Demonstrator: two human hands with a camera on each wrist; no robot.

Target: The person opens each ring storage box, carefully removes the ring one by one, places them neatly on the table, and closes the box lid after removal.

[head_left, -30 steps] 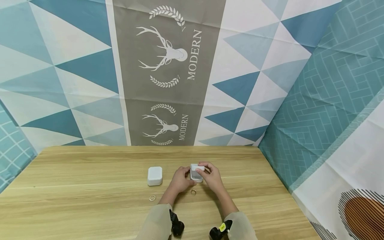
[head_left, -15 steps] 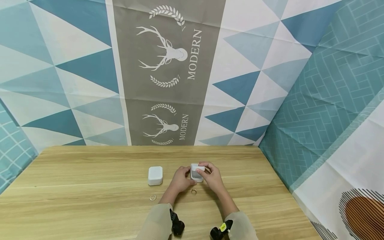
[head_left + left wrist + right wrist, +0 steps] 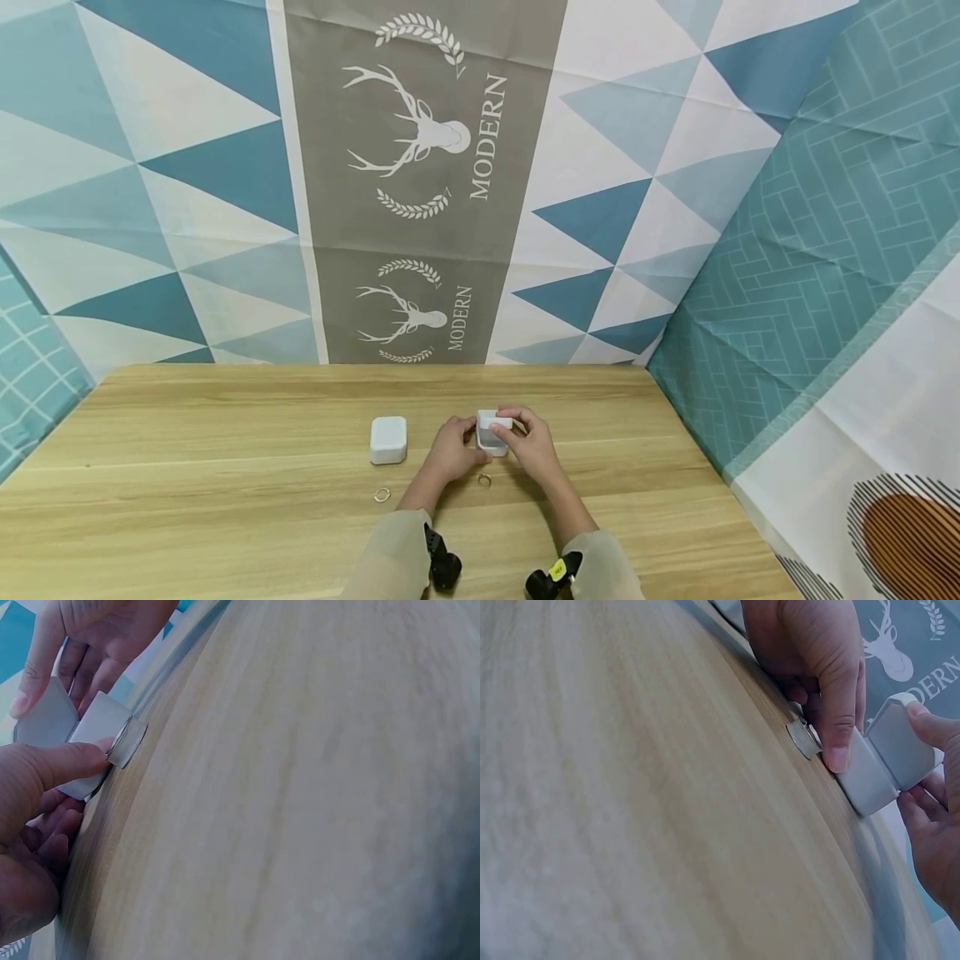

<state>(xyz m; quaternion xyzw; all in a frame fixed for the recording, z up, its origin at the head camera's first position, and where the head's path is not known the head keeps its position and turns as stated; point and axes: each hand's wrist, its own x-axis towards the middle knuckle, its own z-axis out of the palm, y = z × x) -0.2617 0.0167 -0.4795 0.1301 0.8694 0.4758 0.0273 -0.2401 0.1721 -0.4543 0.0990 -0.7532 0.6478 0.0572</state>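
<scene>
A small white ring box (image 3: 491,447) stands on the table with its hinged lid (image 3: 904,742) raised. My left hand (image 3: 452,450) grips the lower part of the box, thumb at the front and fingers behind. The raised lid is pinched between thumb and fingers of my right hand (image 3: 534,442). The inside of the box is mostly hidden by the hands and lid. Close in front of the box, a gold-coloured ring (image 3: 129,742) stands on edge on the wood, near my left thumb. Neither hand visibly holds it.
A second white box (image 3: 387,439), its lid down, stands left of my left hand. In front of it lies a silver-looking ring (image 3: 382,500). The wooden table (image 3: 225,467) ends at a patterned cloth wall (image 3: 405,250) behind.
</scene>
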